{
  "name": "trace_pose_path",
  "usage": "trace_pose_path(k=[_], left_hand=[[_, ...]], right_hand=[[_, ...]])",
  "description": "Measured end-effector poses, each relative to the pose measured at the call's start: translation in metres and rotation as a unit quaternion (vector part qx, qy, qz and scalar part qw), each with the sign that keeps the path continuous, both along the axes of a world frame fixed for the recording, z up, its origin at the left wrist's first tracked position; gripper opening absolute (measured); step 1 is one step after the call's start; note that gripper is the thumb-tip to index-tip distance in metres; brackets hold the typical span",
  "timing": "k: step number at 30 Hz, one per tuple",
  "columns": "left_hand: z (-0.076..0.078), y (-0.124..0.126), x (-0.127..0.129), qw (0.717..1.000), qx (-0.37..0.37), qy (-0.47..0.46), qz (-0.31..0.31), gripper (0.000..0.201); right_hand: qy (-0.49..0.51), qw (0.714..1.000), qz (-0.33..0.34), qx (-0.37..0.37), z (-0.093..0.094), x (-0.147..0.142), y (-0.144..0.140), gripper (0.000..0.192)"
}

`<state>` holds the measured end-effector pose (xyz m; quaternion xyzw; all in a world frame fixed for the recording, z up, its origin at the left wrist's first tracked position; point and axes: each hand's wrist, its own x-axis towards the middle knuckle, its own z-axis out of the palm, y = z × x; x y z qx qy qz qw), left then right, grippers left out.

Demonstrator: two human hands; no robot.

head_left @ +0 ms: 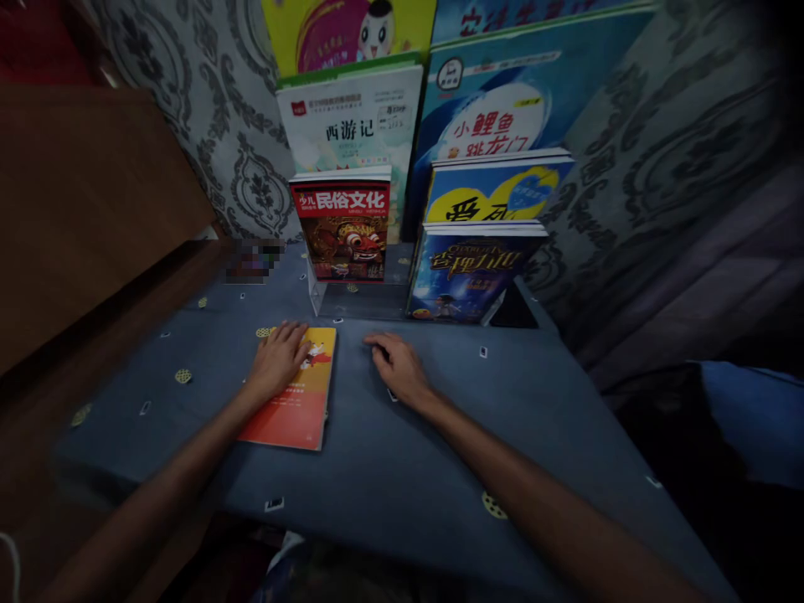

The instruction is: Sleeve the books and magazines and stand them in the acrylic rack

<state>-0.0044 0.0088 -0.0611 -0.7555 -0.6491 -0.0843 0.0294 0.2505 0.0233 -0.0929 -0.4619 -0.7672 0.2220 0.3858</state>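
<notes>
Two hands lie on the blue tablecloth (pixel 440 452). My left hand (pixel 276 360) rests flat, fingers spread and loose, on the upper part of an orange booklet (pixel 295 402) that lies face up on the cloth; nothing is gripped. My right hand (pixel 399 368) sits just to the right of the booklet, palm down on bare cloth, fingers slightly curled and holding nothing.

Straight beyond my left hand stands a clear display stand (pixel 320 293), and in it a red mask book (pixel 345 230) is propped upright, with a white book (pixel 345 117) behind and above it. Beyond my right hand a dark blue book (pixel 471 272) stands upright, with a yellow-and-blue book (pixel 496 188) and a large blue picture book (pixel 502 100) stepped up behind.

Left of my left hand the cloth ends against a wooden panel (pixel 81 209). Right of my right hand the cloth runs open to its edge.
</notes>
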Motion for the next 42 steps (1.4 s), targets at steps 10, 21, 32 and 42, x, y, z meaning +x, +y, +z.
trace_pose_path(k=[10,21,32,42], left_hand=[[0.011,-0.017,0.11,1.0,-0.018,-0.016,-0.014,0.044],[-0.006,-0.021,0.133,0.972,0.029,-0.211,-0.098,0.047],[-0.02,-0.07,0.106,0.99,0.016,-0.099,-0.096,0.049],[-0.007,-0.02,0.1,0.983,0.021,-0.065,-0.168,0.045]], right_hand=[[0.009,0.998,-0.065,0.012,-0.014,0.056,0.004,0.036],[0.026,0.998,-0.051,0.03,-0.015,0.08,-0.007,0.035],[-0.021,0.997,-0.048,0.047,-0.012,0.083,-0.015,0.041],[-0.163,0.98,0.025,0.112,0.022,0.036,-0.041,0.044]])
